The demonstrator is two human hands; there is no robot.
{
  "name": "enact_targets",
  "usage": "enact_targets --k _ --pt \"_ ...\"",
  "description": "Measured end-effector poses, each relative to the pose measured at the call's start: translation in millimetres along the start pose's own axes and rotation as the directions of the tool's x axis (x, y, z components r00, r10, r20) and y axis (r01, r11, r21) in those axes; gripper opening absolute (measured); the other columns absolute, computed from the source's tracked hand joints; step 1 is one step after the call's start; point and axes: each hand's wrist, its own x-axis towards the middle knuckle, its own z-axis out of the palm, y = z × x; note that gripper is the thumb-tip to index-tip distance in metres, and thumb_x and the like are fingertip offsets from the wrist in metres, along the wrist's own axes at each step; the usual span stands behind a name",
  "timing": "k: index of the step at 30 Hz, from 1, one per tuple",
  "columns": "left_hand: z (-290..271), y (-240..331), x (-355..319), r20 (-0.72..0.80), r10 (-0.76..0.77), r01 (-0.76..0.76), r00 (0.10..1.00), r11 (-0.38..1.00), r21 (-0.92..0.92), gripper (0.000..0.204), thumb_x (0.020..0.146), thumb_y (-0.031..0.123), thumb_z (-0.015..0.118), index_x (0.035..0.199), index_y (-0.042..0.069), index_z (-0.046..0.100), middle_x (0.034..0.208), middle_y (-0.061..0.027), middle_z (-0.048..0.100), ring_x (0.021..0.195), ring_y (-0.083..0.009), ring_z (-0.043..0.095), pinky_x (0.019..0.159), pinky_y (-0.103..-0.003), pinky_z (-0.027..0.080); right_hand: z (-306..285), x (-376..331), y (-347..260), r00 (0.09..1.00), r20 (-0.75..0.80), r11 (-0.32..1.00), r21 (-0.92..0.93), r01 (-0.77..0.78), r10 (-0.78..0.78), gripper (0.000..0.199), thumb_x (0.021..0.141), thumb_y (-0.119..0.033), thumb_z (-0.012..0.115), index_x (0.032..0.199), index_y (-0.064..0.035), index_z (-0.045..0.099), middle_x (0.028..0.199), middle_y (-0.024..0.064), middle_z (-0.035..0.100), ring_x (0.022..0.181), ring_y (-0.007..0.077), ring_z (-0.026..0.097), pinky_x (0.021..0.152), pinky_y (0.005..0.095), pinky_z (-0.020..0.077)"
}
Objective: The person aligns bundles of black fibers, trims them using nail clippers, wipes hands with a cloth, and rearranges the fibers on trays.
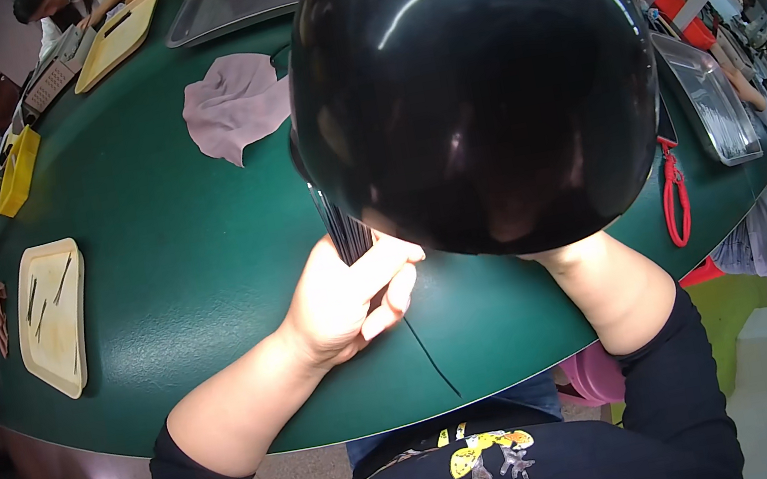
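While the left hand [342, 297] is gripping a bundle of thin, straight black rods [350, 240] over the near middle of the smooth green bench [161, 246], a single slender black strand [432, 360] is trailing toward the near edge. Just right, a glossy black rounded dome [482, 101] is hiding the right hand beyond its wrist [564, 257], so I cannot tell its grip. The handling is apparently going on: many rods are being held together, and a few slim dark pieces [32, 297] are lying on a cream rectangular tray [49, 361] at left; how many are finished is not showing. Farther off, a crumpled mauve cloth [235, 107] is lying.
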Motion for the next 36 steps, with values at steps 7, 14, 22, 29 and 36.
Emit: enact_targets --k 7,14,22,29,36 --pt "3 -2 0 0.015 0.044 -0.046 0.999 0.990 0.130 0.021 0.084 0.015 0.048 0.072 -0.001 0.055 0.053 -0.0067 0.050 0.033 -0.0071 0.039 0.032 -0.018 0.029 5 -3 2 1.000 -0.002 0.995 -0.098 0.004 -0.004 0.033 0.067 -0.007 0.067 0.096 0.0001 0.054 0.091 0.0094 0.056 0.082 0.0173 0.054 0.072 0.0295 0.0447" --pt "12 3 -3 -0.129 0.059 -0.025 0.990 0.967 0.255 0.019 0.081 0.013 0.051 0.069 -0.002 0.054 0.052 -0.0068 0.051 0.032 -0.0085 0.041 0.030 -0.018 0.030 3 2 13 0.988 -0.054 0.989 -0.031 0.142 -0.143 0.034 0.066 -0.005 0.067 0.097 0.0004 0.053 0.092 0.0097 0.056 0.083 0.0176 0.054 0.072 0.0292 0.0447" --pt "6 -1 -2 -0.055 0.095 -0.083 0.994 0.980 0.181 0.016 0.084 0.014 0.046 0.080 -0.001 0.051 0.054 -0.0080 0.051 0.031 -0.0093 0.042 0.029 -0.019 0.029 1 -2 15 0.963 -0.067 0.965 -0.028 0.259 -0.261 0.036 0.065 -0.003 0.067 0.098 0.0008 0.052 0.094 0.0100 0.056 0.084 0.0180 0.054 0.073 0.0287 0.0447" --pt "9 0 -5 -0.043 0.110 -0.097 0.993 0.968 0.230 0.018 0.084 0.013 0.047 0.077 -0.002 0.053 0.053 -0.0080 0.052 0.031 -0.0096 0.042 0.030 -0.019 0.030 -3 -6 12 0.958 -0.030 0.956 -0.066 0.284 -0.287 0.038 0.064 -0.001 0.067 0.100 0.0011 0.052 0.095 0.0103 0.055 0.085 0.0183 0.054 0.074 0.0284 0.0447" --pt "9 1 -3 -0.045 0.124 -0.107 0.991 0.957 0.271 0.017 0.083 0.011 0.049 0.074 -0.002 0.054 0.052 -0.0077 0.051 0.031 -0.0090 0.042 0.030 -0.019 0.031 4 -2 15 0.894 -0.144 0.906 -0.069 0.418 -0.423 0.040 0.063 0.000 0.068 0.099 0.0025 0.051 0.094 0.0104 0.056 0.083 0.0194 0.055 0.074 0.0282 0.0449"
